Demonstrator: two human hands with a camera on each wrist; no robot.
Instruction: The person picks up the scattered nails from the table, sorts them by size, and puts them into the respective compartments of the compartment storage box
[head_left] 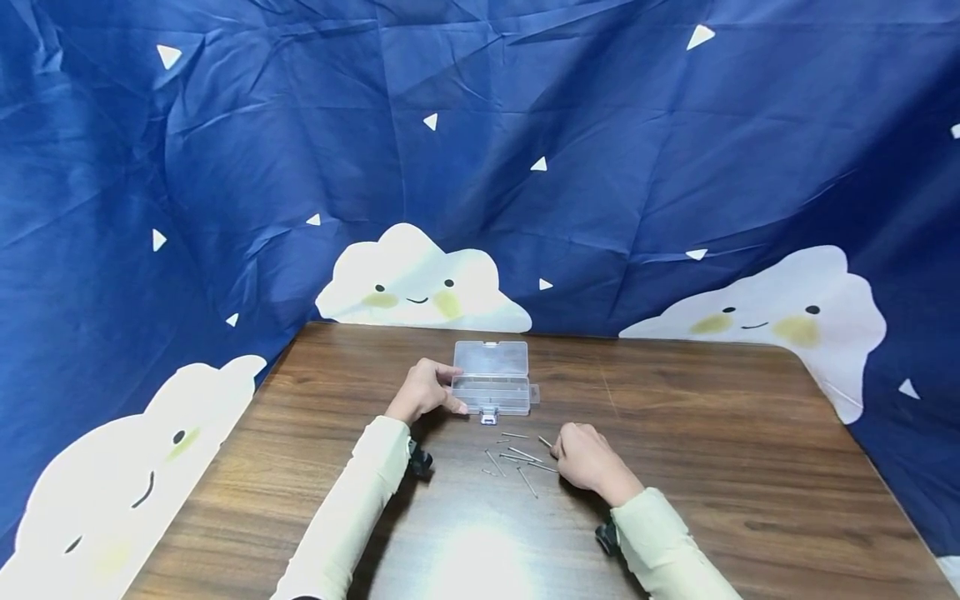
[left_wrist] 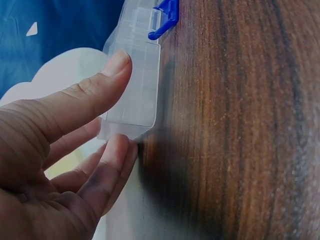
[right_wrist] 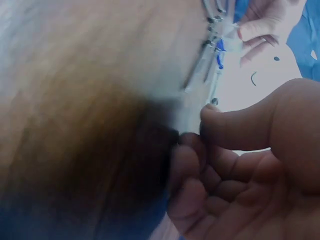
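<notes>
A clear plastic compartment box [head_left: 491, 393] lies on the table with its lid [head_left: 491, 359] raised toward the back. My left hand [head_left: 429, 387] holds the box's left end, the thumb along its front side and the fingers against the end wall [left_wrist: 127, 131]. A blue latch [left_wrist: 167, 20] shows on the box front in the left wrist view. My right hand [head_left: 587, 457] has curled fingers and pinches a thin metal nail [head_left: 546, 442] between thumb and fingertips. Several loose nails [head_left: 524, 455] of different lengths lie left of that hand, in front of the box.
A brown wood-grain table [head_left: 712, 450] carries everything, with a bright glare patch near its front. Behind it hangs a blue cloth [head_left: 465, 167] with white clouds [head_left: 420, 287] and small white triangles.
</notes>
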